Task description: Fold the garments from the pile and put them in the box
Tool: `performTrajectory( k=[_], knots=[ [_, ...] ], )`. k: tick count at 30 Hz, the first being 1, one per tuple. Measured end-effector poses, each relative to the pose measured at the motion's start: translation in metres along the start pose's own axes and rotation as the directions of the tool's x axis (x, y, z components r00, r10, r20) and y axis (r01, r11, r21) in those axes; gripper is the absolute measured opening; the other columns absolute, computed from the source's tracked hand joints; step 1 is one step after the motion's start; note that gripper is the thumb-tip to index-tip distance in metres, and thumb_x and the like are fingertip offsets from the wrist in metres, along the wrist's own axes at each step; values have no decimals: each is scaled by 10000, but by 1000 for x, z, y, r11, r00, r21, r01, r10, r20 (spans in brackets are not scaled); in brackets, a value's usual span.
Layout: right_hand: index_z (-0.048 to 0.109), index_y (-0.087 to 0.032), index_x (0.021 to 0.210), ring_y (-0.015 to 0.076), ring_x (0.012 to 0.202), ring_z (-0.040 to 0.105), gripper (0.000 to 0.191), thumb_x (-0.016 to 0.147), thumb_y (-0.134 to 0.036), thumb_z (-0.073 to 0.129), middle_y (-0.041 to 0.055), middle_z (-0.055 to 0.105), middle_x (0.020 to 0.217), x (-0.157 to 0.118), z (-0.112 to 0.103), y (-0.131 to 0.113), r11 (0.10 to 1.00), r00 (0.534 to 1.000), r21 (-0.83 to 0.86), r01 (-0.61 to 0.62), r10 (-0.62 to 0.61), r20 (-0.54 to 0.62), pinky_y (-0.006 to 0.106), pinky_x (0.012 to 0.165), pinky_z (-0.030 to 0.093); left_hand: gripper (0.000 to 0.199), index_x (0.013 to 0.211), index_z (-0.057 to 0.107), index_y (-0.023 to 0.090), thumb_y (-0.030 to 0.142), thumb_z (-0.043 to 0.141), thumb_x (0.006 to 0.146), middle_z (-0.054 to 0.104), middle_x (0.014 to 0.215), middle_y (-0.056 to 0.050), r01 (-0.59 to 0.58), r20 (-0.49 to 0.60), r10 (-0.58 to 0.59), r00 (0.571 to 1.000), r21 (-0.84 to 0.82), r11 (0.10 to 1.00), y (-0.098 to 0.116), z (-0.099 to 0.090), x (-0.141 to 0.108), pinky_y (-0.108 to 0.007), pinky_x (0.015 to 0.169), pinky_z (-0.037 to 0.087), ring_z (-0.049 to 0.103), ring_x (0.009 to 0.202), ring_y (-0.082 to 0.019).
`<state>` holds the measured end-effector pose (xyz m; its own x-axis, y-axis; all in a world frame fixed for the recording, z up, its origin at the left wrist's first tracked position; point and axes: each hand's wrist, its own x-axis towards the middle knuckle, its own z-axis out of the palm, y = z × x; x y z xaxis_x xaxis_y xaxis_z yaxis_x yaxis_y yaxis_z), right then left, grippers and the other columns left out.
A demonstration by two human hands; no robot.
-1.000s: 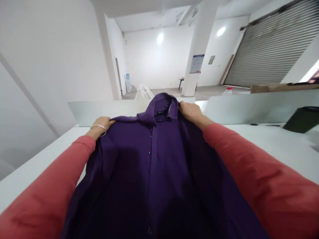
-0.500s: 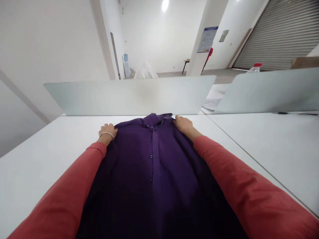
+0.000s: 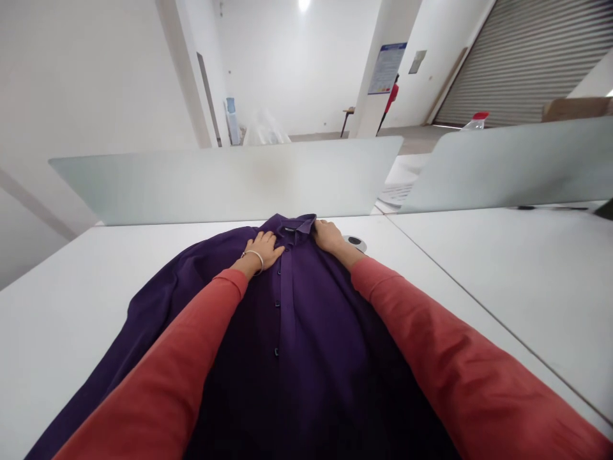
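Note:
A dark purple buttoned shirt (image 3: 316, 319) lies front up on the white table (image 3: 488, 268), its collar toward the frosted divider. My left hand (image 3: 263, 250), with a bracelet at the wrist, rests on the cloth just left of the collar and top buttons, its fingers slightly apart and flat. At the right side of the collar, my right hand (image 3: 329, 236) has its fingers closed on the shirt's edge. The shirt's left-hand sleeve spreads out past my left forearm. Both my forearms cover parts of the shirt.
Frosted dividers (image 3: 239, 182) stand along the table's back edge. Just right of my right wrist is a round grey fitting (image 3: 355, 243) in the tabletop. A seam runs across the table on the right. Beyond the divider are a plastic bag (image 3: 265, 130) and a red-capped bottle (image 3: 476, 121).
My left hand has let go of the shirt's left shoulder and moved right, onto the cloth by the collar. The left sleeve now lies spread outward. The collar has opened, showing its label.

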<state>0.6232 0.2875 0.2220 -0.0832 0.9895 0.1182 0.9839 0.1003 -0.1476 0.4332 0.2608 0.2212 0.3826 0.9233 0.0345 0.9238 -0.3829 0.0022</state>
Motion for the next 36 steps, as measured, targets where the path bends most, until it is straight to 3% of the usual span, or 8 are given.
performTrajectory(
  k=[6, 10, 15, 20, 23, 27, 33, 36],
  knots=[
    [382, -66, 1227, 236, 1097, 446, 413, 837, -202, 393, 152, 452, 1226, -18, -28, 10, 998, 997, 60, -13, 8, 80, 293, 892, 365, 589, 1303, 300, 170, 502, 202, 826, 225, 1407, -57, 91, 36, -90, 995, -20, 996, -7, 0, 10, -531, 965, 251, 174, 1273, -285],
    [322, -70, 1286, 221, 1127, 425, 506, 842, -295, 414, 137, 425, 1263, -78, -71, 57, 992, 989, 73, -99, 91, 114, 298, 934, 342, 541, 1271, 353, 151, 453, 229, 840, 268, 1384, -76, 69, -41, -69, 997, 10, 998, -5, -9, -9, -513, 941, 294, 214, 1253, -291],
    [402, -91, 1239, 219, 1003, 519, 525, 818, -404, 423, 109, 525, 1156, -204, -96, 115, 958, 932, 60, -280, 256, 258, 317, 874, 400, 492, 1259, 372, 172, 427, 284, 848, 309, 1359, -77, -116, -106, 124, 987, 80, 990, 14, -23, -74, -494, 928, 315, 236, 1240, -282],
    [543, -115, 1035, 219, 907, 556, 476, 807, -505, 394, 102, 583, 1038, -286, -84, 109, 920, 879, 19, -391, 368, 303, 301, 773, 432, 494, 1251, 387, 167, 441, 304, 849, 323, 1358, -70, -407, -27, 409, 912, 70, 911, 77, -27, -156, -472, 945, 311, 227, 1249, -274],
    [557, -137, 970, 220, 881, 559, 418, 823, -486, 379, 98, 597, 983, -291, -69, 91, 933, 896, -48, -357, 357, 265, 292, 713, 428, 532, 1282, 340, 174, 475, 283, 847, 286, 1381, -62, -489, 66, 488, 870, 0, 872, 115, -20, -181, -508, 964, 279, 186, 1272, -278],
    [560, -140, 932, 228, 879, 562, 260, 840, -288, 366, 108, 605, 944, -272, -61, 86, 948, 926, -125, -293, 314, 211, 293, 688, 417, 570, 1306, 290, 182, 510, 252, 842, 245, 1398, -62, -468, 135, 471, 871, -56, 882, 140, -13, -181, -547, 970, 245, 153, 1284, -285],
    [482, -36, 1076, 287, 943, 535, 337, 843, -169, 278, 228, 533, 1048, -221, -90, 137, 873, 884, -157, -462, 467, -6, 353, 717, 416, 599, 1318, 261, 209, 551, 234, 827, 210, 1412, -50, -427, 161, 434, 886, -79, 901, 156, -13, -157, -589, 959, 215, 133, 1285, -296],
    [475, -25, 1097, 290, 956, 526, 349, 809, -115, 300, 226, 525, 1056, -206, -101, 155, 846, 854, -118, -519, 510, -100, 356, 739, 421, 596, 1315, 269, 229, 562, 240, 821, 207, 1414, -45, -422, 169, 432, 886, -93, 902, 169, -11, -143, -602, 956, 202, 130, 1285, -304]
  ],
)
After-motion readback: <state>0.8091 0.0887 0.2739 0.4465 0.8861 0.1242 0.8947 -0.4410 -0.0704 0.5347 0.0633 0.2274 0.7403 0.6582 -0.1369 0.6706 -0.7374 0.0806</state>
